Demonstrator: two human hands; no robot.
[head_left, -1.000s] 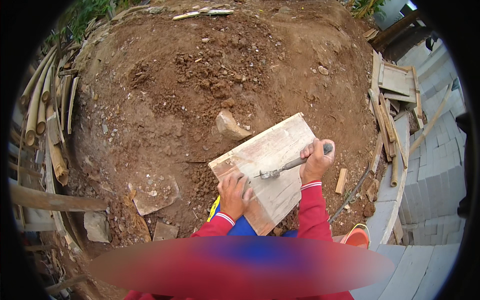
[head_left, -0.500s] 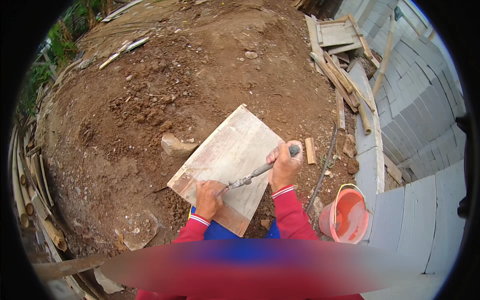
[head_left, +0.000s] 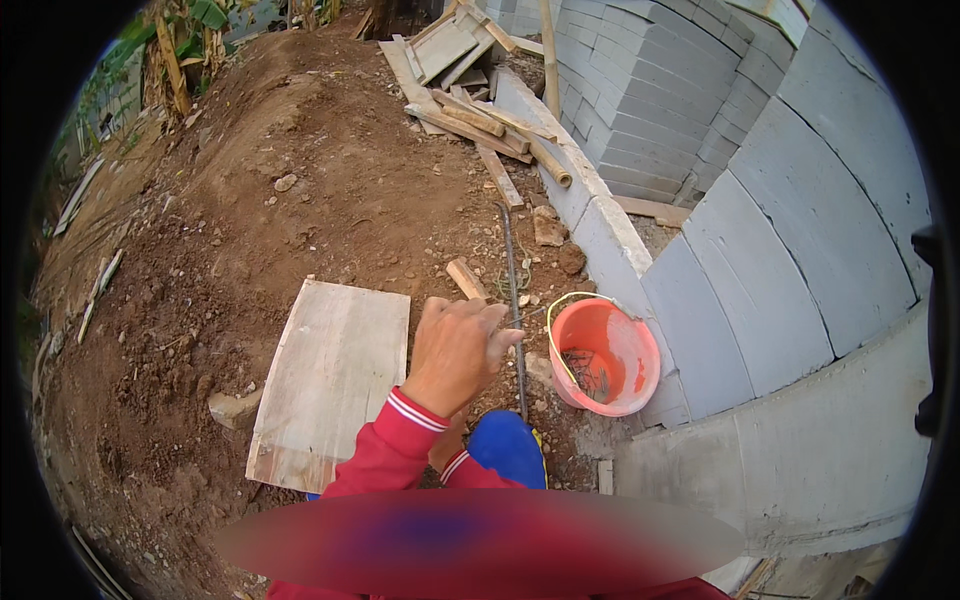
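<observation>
My left hand (head_left: 458,352) is raised right of the wooden board (head_left: 335,365), its fingers curled together. A thin dark sliver shows by its fingertips; I cannot make out whether they hold it. Much of my right hand (head_left: 450,443) is hidden behind my left forearm, fingers included, and no tool shows in it. The pale board lies tilted in front of me, its near edge by my left sleeve. To the right of my left hand stands an orange bucket (head_left: 638,368) with a yellowish handle, holding thin grey nails (head_left: 590,380).
A grey block wall (head_left: 745,270) runs along the right side. Between my left hand and the bucket lies a dark rod (head_left: 514,290), near a short wood offcut (head_left: 467,279). Scrap timber (head_left: 470,118) is piled farther off. A stone (head_left: 234,409) sits left of the board.
The view has swung right. My left hand has left the board and moved right toward the bucket. My right hand has dropped behind my left arm; the hammer-like tool it held is out of sight.
</observation>
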